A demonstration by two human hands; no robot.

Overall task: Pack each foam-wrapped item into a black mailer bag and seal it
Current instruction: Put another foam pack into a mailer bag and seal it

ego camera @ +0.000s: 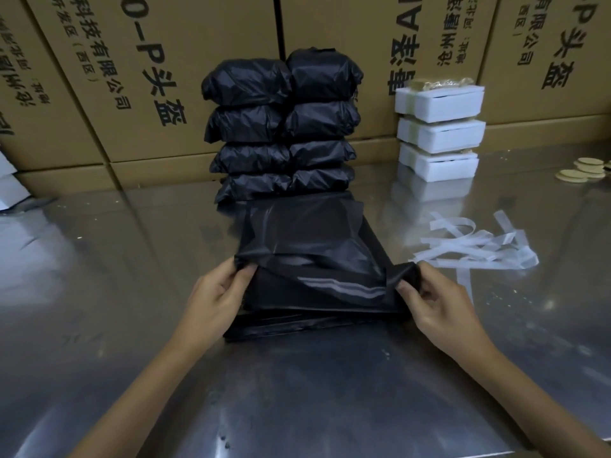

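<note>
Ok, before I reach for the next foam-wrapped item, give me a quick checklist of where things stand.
1. Top mailer bag gripped at both corners by left hand and right hand: ok.
2. Bag mouth opened wide enough to load: not ok, the layers are only starting to part.
3. Foam-wrapped items in stock: ok, three stacked at back right.
4. Adhesive strip liner on the bag: cannot tell if still on.
5. Packed bags stacked steadily behind: ok.
6. Peeled liner strips away from the bag: ok, lying to its right.
</note>
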